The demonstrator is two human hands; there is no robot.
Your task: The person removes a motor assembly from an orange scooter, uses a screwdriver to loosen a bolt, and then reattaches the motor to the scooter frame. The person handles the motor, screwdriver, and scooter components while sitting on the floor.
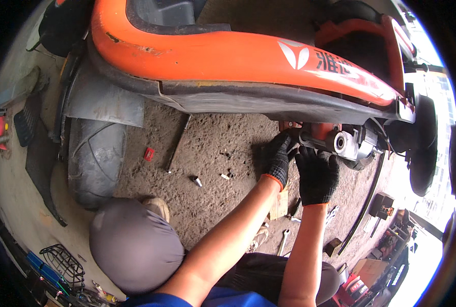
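Note:
Both my hands wear dark knitted gloves with orange cuffs and reach under the rear of an orange electric scooter. My left hand is at a red bracket, its fingertips partly hidden by the parts there. Close beside it, my right hand has its fingers raised against the underside of a dark metal tube. A silver metal housing with a round bushing sits just above the right fingers. Whether either hand grips something is not visible.
The scooter's front tyre stands to the left. On the rough floor are a long metal bar, a socket, a red piece, a combination wrench, a wooden block and a black strip.

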